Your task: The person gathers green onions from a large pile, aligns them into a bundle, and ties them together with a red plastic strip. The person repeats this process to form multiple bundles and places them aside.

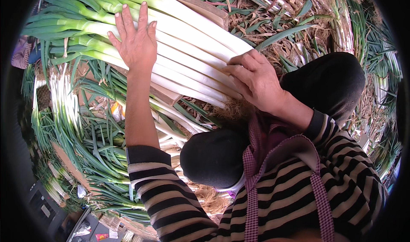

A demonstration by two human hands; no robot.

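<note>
Several large scallions with long white stalks (189,59) lie side by side before me, green leaves to the upper left and roots (238,109) towards my knees. They rest across a wooden board (205,10). My left hand (137,43) lies flat on the stalks near where they turn green, its fingers apart. At the root end, my right hand (256,80) has its fingers bent over the white ends of the stalks; whether it grips any of them I cannot tell.
Heaps of green scallion leaves (105,146) and a bundle of scallions (64,98) lie to the left. Dry husks and loose leaves (278,37) cover the ground ahead. More bundles (344,34) stand at the right. My dark-clad knees (214,158) flank the root end.
</note>
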